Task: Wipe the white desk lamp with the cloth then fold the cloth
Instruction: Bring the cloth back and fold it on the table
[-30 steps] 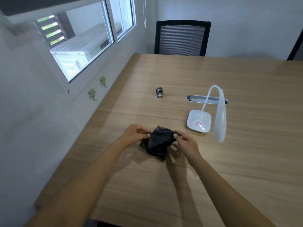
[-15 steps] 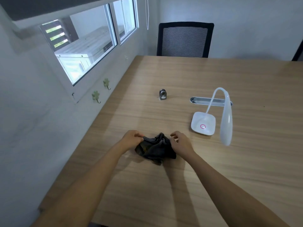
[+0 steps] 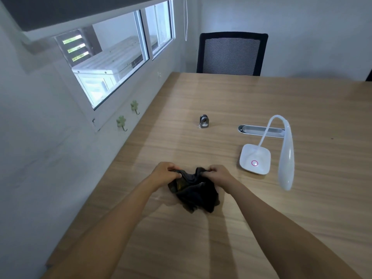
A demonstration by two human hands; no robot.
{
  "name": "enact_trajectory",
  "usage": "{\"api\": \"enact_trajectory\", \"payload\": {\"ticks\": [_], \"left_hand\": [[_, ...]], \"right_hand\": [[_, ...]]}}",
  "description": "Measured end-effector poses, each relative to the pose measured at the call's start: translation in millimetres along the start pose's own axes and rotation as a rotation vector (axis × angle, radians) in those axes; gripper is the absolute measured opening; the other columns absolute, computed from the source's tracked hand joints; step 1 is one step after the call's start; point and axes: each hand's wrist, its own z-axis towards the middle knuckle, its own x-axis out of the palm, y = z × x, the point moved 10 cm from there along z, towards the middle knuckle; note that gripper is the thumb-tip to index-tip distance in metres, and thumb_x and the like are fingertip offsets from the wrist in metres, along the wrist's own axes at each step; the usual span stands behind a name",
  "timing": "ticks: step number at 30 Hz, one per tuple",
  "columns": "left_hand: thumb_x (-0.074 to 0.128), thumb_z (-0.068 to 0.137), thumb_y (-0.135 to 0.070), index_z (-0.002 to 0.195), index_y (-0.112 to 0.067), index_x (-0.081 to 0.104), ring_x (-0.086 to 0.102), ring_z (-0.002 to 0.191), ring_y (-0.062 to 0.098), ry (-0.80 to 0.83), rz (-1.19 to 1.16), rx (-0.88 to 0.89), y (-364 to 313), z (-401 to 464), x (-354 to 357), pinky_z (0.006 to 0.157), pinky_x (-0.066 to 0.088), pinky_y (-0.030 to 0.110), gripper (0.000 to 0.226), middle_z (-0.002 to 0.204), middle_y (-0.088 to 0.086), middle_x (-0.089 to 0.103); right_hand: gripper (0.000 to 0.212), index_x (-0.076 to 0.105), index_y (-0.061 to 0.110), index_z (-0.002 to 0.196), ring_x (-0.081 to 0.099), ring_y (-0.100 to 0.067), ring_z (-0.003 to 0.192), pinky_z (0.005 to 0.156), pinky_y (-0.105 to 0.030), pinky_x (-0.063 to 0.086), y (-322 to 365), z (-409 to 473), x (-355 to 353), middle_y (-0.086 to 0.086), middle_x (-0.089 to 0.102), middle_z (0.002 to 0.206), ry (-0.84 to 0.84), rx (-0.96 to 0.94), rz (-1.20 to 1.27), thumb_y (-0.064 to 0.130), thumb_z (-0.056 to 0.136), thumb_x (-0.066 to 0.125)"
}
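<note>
The upper edge of the dark cloth is pinched shut between the fingers of the left hand and those of the right hand, presumably so that corners can be found and the bunched fabric drawn flat for folding. The rest of the cloth is left sagging onto the counter. The white desk lamp is stood well apart, to the right, untouched.
</note>
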Motion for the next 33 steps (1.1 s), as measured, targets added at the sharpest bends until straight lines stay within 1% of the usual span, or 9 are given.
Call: {"api": "enact_trajectory", "payload": {"ticks": [2,5,12,15,19,23,28,31,33], "left_hand": [[0.066,0.084,-0.006,0.106,0.001,0.069,0.063,0.094,0.021,-0.003,-0.014,0.019,-9.8,2.4,-8.3,0.082,0.049,0.028,0.023,0.101,0.012,0.069],[0.066,0.085,-0.009,0.108,-0.002,0.069,0.065,0.096,0.022,-0.031,-0.045,0.04,-25.2,8.8,-24.6,0.082,0.049,0.028,0.024,0.103,0.011,0.07],[0.06,0.088,-0.009,0.092,-0.01,0.069,0.062,0.077,0.022,0.045,-0.068,0.089,-68.9,13.3,-48.8,0.071,0.053,0.033,0.01,0.084,0.009,0.067],[0.06,0.087,-0.006,0.099,-0.003,0.069,0.063,0.09,0.022,0.148,-0.088,0.027,-70.2,14.6,-49.8,0.079,0.055,0.029,0.015,0.095,0.014,0.067],[0.064,0.083,-0.007,0.096,-0.003,0.072,0.062,0.096,0.024,0.208,0.01,-0.051,-55.2,21.4,-43.5,0.081,0.054,0.03,0.015,0.1,0.015,0.068],[0.067,0.081,-0.009,0.092,-0.008,0.072,0.056,0.073,0.015,0.045,0.17,-0.004,-47.7,27.7,-38.2,0.059,0.045,0.021,0.012,0.078,0.003,0.062],[0.066,0.074,-0.001,0.078,-0.014,0.071,0.06,0.068,0.013,-0.104,0.206,0.164,-36.2,22.1,-28.5,0.05,0.045,0.008,0.015,0.064,-0.007,0.061],[0.068,0.07,-0.001,0.08,-0.01,0.075,0.06,0.067,0.009,-0.024,0.342,0.245,-26.9,12.5,-13.0,0.055,0.043,0.005,0.015,0.066,-0.007,0.065],[0.069,0.071,-0.004,0.086,-0.011,0.077,0.06,0.071,0.006,0.063,0.472,0.277,-16.2,6.9,1.7,0.067,0.046,0.012,0.019,0.081,0.001,0.072]], "right_hand": [[0.034,0.045,0.017,0.056,0.041,-0.014,0.058,0.055,-0.028,0.032,13.5,-0.6,-12.3,-0.001,0.042,0.059,-0.022,-0.02,0.083,0.023,0.083,0.065],[0.037,0.038,0.02,0.057,0.041,-0.016,0.063,0.063,-0.031,0.036,34.8,-0.2,-25.4,-0.001,0.04,0.062,-0.014,-0.053,0.225,0.022,0.086,0.06],[0.01,0.062,0.021,0.081,0.057,-0.017,0.069,0.068,-0.032,0.049,87.5,-9.3,-55.8,-0.004,0.062,0.08,-0.027,-0.194,0.33,0.021,0.089,0.058],[0.013,0.058,0.018,0.077,0.055,-0.017,0.061,0.057,-0.026,0.05,86.6,-9.8,-53.7,-0.002,0.058,0.075,0.049,-0.11,0.29,0.02,0.09,0.057],[0.015,0.053,0.015,0.075,0.057,-0.021,0.062,0.061,-0.032,0.054,62.0,-9.3,-33.7,-0.005,0.057,0.075,0.174,0.084,0.249,0.014,0.09,0.055],[0.021,0.056,0.018,0.07,0.057,-0.022,0.066,0.063,-0.031,0.052,41.3,-4.5,-22.3,-0.005,0.058,0.074,0.111,0.119,0.267,0.003,0.085,0.051],[0.029,0.062,0.027,0.06,0.061,-0.022,0.082,0.068,-0.027,0.045,31.8,-1.2,-30.6,-0.001,0.066,0.072,-0.159,-0.114,0.057,0.001,0.072,0.06],[0.019,0.073,0.018,0.071,0.062,-0.021,0.092,0.079,-0.026,0.045,26.0,-11.3,-22.3,-0.004,0.069,0.088,-0.151,-0.24,-0.174,0.004,0.069,0.06],[0.025,0.076,0.014,0.081,0.062,-0.024,0.096,0.082,-0.026,0.046,19.4,-17.8,-8.7,-0.006,0.07,0.094,-0.095,-0.314,-0.389,0.011,0.065,0.057]]}}
